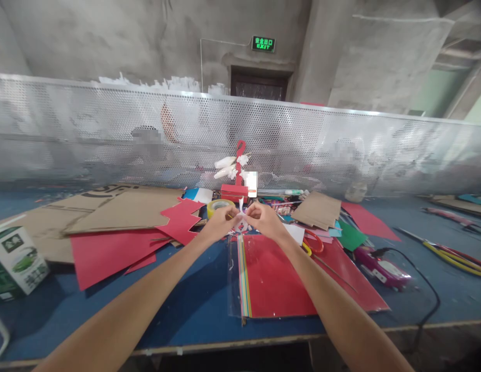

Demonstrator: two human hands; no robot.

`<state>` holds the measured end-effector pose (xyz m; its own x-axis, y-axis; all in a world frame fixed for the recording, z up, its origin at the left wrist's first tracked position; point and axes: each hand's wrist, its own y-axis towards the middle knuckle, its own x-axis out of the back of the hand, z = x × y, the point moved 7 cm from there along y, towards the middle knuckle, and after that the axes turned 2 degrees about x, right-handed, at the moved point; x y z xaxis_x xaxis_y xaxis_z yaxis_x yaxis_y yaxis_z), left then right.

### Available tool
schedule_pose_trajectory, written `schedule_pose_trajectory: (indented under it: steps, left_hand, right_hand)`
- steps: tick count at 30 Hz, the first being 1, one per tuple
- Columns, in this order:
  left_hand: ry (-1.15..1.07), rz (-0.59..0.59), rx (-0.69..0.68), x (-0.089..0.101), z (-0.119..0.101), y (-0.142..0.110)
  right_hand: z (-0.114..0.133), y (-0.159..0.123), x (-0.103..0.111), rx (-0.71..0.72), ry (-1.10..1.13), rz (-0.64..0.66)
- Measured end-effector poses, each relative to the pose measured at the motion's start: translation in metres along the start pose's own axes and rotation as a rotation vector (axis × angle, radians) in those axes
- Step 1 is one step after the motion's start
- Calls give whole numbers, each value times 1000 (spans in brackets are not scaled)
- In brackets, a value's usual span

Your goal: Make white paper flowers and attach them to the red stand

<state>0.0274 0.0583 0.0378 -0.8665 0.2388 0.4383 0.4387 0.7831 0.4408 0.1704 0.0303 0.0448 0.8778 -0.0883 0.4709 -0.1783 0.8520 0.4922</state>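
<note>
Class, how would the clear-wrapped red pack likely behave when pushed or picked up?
The pack would probably slide easily, its plastic wrapper being shiny. Lifted by one edge, it might sag, looking broad and thin. It seems unlikely to roll, lying flat on the blue table.

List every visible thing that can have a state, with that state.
White piece: held up, pinched from both sides
Left hand: closed on it
Right hand: closed on it
Exit sign: lit
Green-and-white carton: upright
Yellow tape roll: lying flat, partly hidden
Zigzag-edged red paper: cut
Purple device: lying down
Red-and-yellow-handled tool: lying down; open or shut unclear
</note>
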Motion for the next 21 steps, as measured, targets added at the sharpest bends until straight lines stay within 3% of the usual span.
schedule_pose_trajectory:
  steps: [5,13,17,21]
  left_hand:
    - [48,-95,28,17,11,4]
    - [50,-280,170,55,48,8]
    - [-47,-364,196,69,45,5]
    - [-171,-338,270,67,36,2]
  right_hand:
    - [-9,3,14,-19,-172,-61]
    - [-20,7,43,-67,-336,-187]
    - [-27,8,55,-78,-277,-231]
    - [-32,9,58,-107,-53,-236]
